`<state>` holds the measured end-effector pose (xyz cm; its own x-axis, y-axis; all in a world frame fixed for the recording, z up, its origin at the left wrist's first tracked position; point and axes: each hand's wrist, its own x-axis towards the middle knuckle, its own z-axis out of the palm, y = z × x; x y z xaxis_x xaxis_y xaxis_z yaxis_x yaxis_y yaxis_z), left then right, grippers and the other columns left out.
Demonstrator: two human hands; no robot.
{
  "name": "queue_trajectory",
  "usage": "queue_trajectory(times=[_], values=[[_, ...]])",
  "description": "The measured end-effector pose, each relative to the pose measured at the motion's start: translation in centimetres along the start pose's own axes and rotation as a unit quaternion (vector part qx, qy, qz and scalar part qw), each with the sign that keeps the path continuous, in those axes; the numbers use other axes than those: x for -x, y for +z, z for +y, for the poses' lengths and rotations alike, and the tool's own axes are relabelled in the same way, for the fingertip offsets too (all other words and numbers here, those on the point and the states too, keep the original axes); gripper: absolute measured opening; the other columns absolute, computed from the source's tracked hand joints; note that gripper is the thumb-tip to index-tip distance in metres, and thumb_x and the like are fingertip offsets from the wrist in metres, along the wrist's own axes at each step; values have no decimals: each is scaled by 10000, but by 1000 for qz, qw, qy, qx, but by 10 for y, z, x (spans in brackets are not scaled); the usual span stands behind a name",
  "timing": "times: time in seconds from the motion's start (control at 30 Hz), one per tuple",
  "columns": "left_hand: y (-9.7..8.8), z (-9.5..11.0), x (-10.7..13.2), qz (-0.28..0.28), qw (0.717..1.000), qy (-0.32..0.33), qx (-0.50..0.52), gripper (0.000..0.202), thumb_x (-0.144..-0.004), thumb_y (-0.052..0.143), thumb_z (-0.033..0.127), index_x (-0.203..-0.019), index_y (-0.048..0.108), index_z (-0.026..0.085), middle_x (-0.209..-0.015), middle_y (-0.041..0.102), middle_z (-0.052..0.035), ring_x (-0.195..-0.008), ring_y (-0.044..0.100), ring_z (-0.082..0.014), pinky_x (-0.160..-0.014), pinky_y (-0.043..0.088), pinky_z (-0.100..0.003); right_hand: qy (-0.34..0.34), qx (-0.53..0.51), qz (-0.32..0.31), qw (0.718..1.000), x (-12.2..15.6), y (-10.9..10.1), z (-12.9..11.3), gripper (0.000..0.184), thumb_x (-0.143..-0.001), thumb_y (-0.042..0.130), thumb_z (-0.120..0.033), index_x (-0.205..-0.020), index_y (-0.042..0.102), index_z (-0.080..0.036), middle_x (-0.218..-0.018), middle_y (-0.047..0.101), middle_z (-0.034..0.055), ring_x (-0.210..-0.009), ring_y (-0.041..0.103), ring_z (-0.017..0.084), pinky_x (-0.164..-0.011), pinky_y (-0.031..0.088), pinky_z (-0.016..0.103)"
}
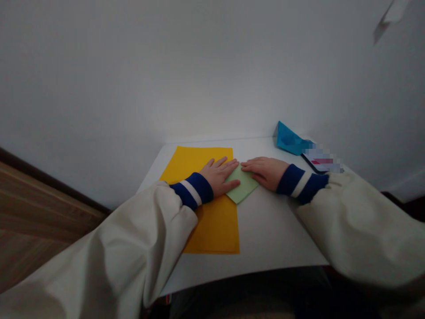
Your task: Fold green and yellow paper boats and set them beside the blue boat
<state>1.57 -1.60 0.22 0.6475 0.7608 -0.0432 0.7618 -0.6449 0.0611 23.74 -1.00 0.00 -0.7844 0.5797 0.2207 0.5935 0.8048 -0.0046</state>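
A light green folded paper (242, 185) lies flat on the table, partly over the edge of a yellow sheet. My left hand (220, 177) rests palm down with its fingers spread, across the green paper's left side and the yellow sheet (212, 226). On the opposite side, my right hand (267, 173) lies with its fingers stretched out over the upper right edge of the green paper. Both hands are open and press on the paper. Parts of the green paper are hidden beneath my fingers.
The white table (275, 239) stands against a pale wall (212, 71). At its back right are a blue folded paper (289, 139) and a dark-edged flat object (320, 159), partly blurred out. Wooden furniture (43, 212) stands on the left.
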Motion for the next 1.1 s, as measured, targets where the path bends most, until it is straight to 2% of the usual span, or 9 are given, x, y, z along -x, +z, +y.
queue_trajectory(times=[0.17,0.33,0.47,0.63,0.87,0.93,1.0,1.1], values=[[-1,-1,0,-12,1000,-16,-12,642,-892,247,539,-1439,165,211,-1499,188,-11,-1366,163,-291,-1078,125,-560,27,15,1,1000,1,-3,-1,368,-799,427,-173,-1122,598,-129,-1218,592,95,-1105,542,212,-982,408,381],[0,-1,1,-20,998,-44,-30,638,-899,224,526,-1444,141,204,-1505,162,-1,-1371,141,-301,-1083,127,-549,47,27,1,999,2,0,-1,405,-808,416,-175,-1177,569,-106,-1251,568,112,-1133,526,215,-998,393,388],[-1,0,2,-16,998,-51,-41,650,-897,225,529,-1442,155,181,-1503,165,-23,-1374,139,-294,-1087,132,-536,22,42,-16,999,2,-2,2,424,-819,412,-170,-1210,565,-116,-1267,557,105,-1151,515,220,-1021,368,405],[1,-2,3,-21,997,-52,-56,646,-903,219,517,-1437,178,156,-1498,176,-49,-1369,168,-290,-1085,140,-537,13,45,-32,998,4,-4,10,412,-816,424,-196,-1191,589,-148,-1252,571,89,-1109,547,222,-954,435,392],[2,4,6,-17,993,-96,-71,662,-903,209,532,-1429,196,129,-1491,186,-97,-1372,172,-272,-1073,168,-535,47,48,-24,997,4,1,10,402,-822,416,-175,-1183,589,-142,-1242,579,87,-1091,554,230,-939,446,400],[3,5,6,-6,992,-99,-73,672,-901,201,540,-1424,207,118,-1489,192,-109,-1373,172,-266,-1077,168,-526,29,50,-4,998,3,2,8,403,-816,413,-150,-1179,588,-142,-1252,570,92,-1107,538,229,-943,438,409],[3,6,6,7,992,-100,-73,686,-899,198,549,-1419,217,102,-1485,202,-123,-1372,176,-264,-1083,165,-514,-21,41,23,999,1,2,5,378,-820,431,-176,-1156,601,-143,-1245,573,92,-1135,511,222,-967,415,410],[4,5,5,20,993,-95,-70,712,-894,203,560,-1413,223,73,-1478,217,-138,-1369,183,-264,-1089,169,-497,-91,6,35,995,0,-2,0,393,-834,489,-370,-1129,615,-143,-1183,612,93,-1125,515,211,-979,406,396]])
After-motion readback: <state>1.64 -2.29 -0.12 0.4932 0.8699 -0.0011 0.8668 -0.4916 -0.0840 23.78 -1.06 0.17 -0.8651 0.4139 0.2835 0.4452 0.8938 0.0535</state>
